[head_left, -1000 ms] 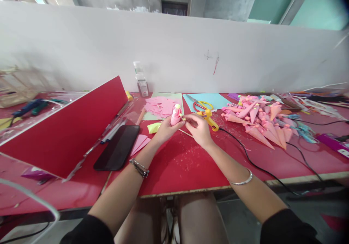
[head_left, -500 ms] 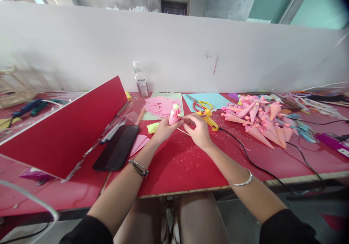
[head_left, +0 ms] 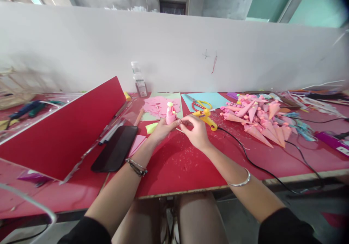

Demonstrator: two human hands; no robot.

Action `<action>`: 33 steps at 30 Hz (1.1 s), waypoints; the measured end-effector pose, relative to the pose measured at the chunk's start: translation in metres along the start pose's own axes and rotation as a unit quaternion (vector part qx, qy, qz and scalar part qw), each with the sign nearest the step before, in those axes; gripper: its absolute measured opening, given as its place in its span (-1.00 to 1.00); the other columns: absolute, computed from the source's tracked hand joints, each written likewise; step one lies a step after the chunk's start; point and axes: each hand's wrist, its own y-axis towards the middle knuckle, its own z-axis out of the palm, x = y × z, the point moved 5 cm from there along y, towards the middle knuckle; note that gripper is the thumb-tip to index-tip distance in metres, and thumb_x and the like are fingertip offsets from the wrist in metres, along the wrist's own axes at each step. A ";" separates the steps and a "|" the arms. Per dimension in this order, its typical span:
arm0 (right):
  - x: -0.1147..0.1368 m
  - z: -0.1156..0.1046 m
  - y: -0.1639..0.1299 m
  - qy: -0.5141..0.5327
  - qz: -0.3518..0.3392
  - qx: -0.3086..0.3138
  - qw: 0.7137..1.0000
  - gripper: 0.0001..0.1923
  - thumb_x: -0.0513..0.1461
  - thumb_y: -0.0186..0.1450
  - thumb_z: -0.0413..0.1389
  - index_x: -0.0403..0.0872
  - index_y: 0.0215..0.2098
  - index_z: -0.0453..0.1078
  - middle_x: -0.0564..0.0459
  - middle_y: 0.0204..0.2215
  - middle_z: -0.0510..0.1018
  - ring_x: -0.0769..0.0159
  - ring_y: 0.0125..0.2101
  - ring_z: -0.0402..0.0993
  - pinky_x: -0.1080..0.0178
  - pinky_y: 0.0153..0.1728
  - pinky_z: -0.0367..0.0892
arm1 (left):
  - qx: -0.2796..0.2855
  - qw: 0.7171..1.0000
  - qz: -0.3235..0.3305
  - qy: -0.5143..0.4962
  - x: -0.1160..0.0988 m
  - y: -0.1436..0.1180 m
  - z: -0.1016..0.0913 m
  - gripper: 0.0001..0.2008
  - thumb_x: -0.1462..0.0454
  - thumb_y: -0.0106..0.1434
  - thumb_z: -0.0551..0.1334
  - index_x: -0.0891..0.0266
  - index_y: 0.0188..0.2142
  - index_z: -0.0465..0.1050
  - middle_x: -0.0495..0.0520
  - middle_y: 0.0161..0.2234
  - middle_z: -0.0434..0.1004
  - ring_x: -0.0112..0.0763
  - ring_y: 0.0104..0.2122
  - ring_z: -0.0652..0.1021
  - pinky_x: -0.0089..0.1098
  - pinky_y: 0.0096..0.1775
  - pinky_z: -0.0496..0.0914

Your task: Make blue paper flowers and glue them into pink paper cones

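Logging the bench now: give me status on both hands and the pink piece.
Left hand grips pink paper cone, upright. Right hand pinches at its side. Yellow glue gun just behind right hand, untouched.

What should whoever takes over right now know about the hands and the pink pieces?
Left hand: fingers closed on the pink rolled cone, upright, yellow tip up.
Right hand: fingers pinched beside the cone; what they hold is too small to tell.
Done: pile of finished cones at right.
Left: cut pink sheets behind the cone.
Yellow glue gun lies just beyond the right hand.
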 end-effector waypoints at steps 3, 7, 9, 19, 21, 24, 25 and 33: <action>0.000 0.000 0.000 -0.002 0.007 -0.003 1.000 -0.93 -0.29 0.16 0.00 -0.06 -0.41 0.32 0.09 -0.49 0.41 0.37 -0.44 0.35 0.31 -0.37 0.32 | 0.011 0.999 -0.018 -0.049 0.007 0.001 0.000 -0.74 0.17 -0.03 0.29 0.33 -0.50 0.32 -0.05 -0.59 0.24 -0.61 -0.59 0.24 -0.49 -0.52 0.14; 0.001 -0.002 -0.001 0.011 0.010 -0.016 1.000 -0.93 -0.28 0.15 0.00 -0.06 -0.40 0.31 0.09 -0.49 0.41 0.38 -0.45 0.36 0.30 -0.36 0.33 | 0.020 0.995 -0.033 -0.091 0.011 0.001 0.000 -0.73 0.15 -0.02 0.29 0.33 -0.50 0.31 -0.07 -0.61 0.20 -0.63 -0.62 0.20 -0.48 -0.55 0.10; 0.001 -0.002 -0.001 0.019 0.019 -0.023 0.999 -0.94 -0.27 0.15 0.00 -0.06 -0.41 0.31 0.09 -0.50 0.41 0.38 -0.46 0.37 0.30 -0.37 0.33 | 0.027 0.995 -0.037 -0.090 0.011 0.001 0.001 -0.73 0.14 0.00 0.28 0.32 -0.51 0.30 -0.09 -0.64 0.15 -0.64 -0.64 0.16 -0.48 -0.57 0.06; -0.022 -0.011 0.002 0.097 0.106 -0.103 0.984 -0.91 -0.22 0.14 0.03 -0.06 -0.38 0.30 0.07 -0.48 0.41 0.39 -0.46 0.38 0.31 -0.41 0.36 | 0.013 0.994 -0.023 -0.108 0.000 0.001 -0.001 -0.81 0.23 0.00 0.25 0.28 -0.50 0.26 -0.10 -0.58 0.21 -0.69 -0.67 0.09 -0.48 -0.61 -0.05; -0.025 -0.014 0.003 0.113 0.122 -0.116 0.979 -0.84 -0.20 0.15 0.02 -0.06 -0.29 0.32 0.05 -0.43 0.42 0.38 -0.43 0.39 0.29 -0.38 0.37 | 0.005 0.992 -0.013 -0.124 -0.001 0.002 -0.003 -0.80 0.20 -0.01 0.25 0.27 -0.47 0.27 -0.09 -0.55 0.24 -0.69 -0.67 0.08 -0.49 -0.60 -0.05; -0.022 -0.012 0.003 0.108 0.111 -0.084 0.984 -0.79 -0.18 0.20 -0.01 -0.04 -0.25 0.37 0.03 -0.37 0.47 0.37 -0.42 0.42 0.27 -0.34 0.37 | 0.017 0.993 -0.001 -0.116 -0.001 0.002 -0.002 -0.75 0.17 -0.03 0.27 0.27 -0.46 0.28 -0.10 -0.56 0.23 -0.69 -0.66 0.10 -0.49 -0.59 -0.02; -0.020 -0.011 0.003 0.105 0.106 -0.070 0.986 -0.79 -0.17 0.20 -0.02 -0.04 -0.27 0.38 0.03 -0.38 0.48 0.37 -0.44 0.42 0.27 -0.35 0.37 | 0.025 0.994 0.003 -0.107 -0.001 0.002 -0.001 -0.75 0.17 -0.03 0.28 0.27 -0.47 0.28 -0.12 -0.58 0.19 -0.68 -0.66 0.11 -0.49 -0.59 -0.02; -0.018 -0.006 0.001 0.110 0.104 -0.048 0.987 -0.86 -0.17 0.15 0.06 -0.07 -0.38 0.38 0.08 -0.53 0.48 0.38 -0.56 0.40 0.30 -0.47 0.36 | 0.011 0.995 -0.007 -0.094 0.004 0.002 -0.003 -0.78 0.19 -0.01 0.27 0.29 -0.47 0.31 -0.10 -0.58 0.25 -0.67 -0.63 0.19 -0.51 -0.58 0.05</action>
